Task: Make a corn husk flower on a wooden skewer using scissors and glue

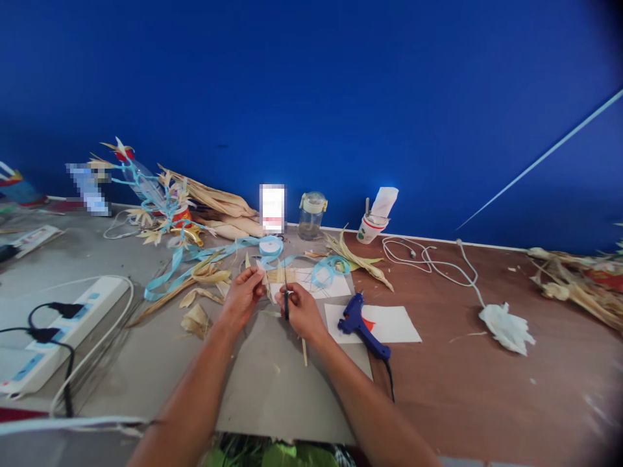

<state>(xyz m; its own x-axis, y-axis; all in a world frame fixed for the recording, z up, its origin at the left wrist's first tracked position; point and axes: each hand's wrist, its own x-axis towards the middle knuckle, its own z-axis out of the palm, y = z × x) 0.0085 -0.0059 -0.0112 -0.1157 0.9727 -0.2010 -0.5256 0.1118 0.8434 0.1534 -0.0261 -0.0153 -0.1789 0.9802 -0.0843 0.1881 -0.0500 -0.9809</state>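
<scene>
Near the middle of the table, my left hand (242, 299) is closed in a pinch on a small pale piece of corn husk (259, 266). Beside it my right hand (304, 312) grips a pair of scissors (286, 303) with dark handles, blades pointing away from me. A gap separates the scissors from the left fingers. Beyond both hands lie a white sheet (335, 287) and a loop of light blue ribbon (321, 271). A dark blue glue gun (357, 322) rests on a white card (402, 324) to the right of my right hand. Loose husk scraps (195, 320) lie left of my left forearm.
A white power strip (73, 331) with black plugs lies at left. Along the blue wall stand a decorated plastic bottle (146, 185), a lidded jar (310, 224) and a paper cup (372, 230). A white cable (428, 259) and a crumpled tissue (506, 327) lie at right.
</scene>
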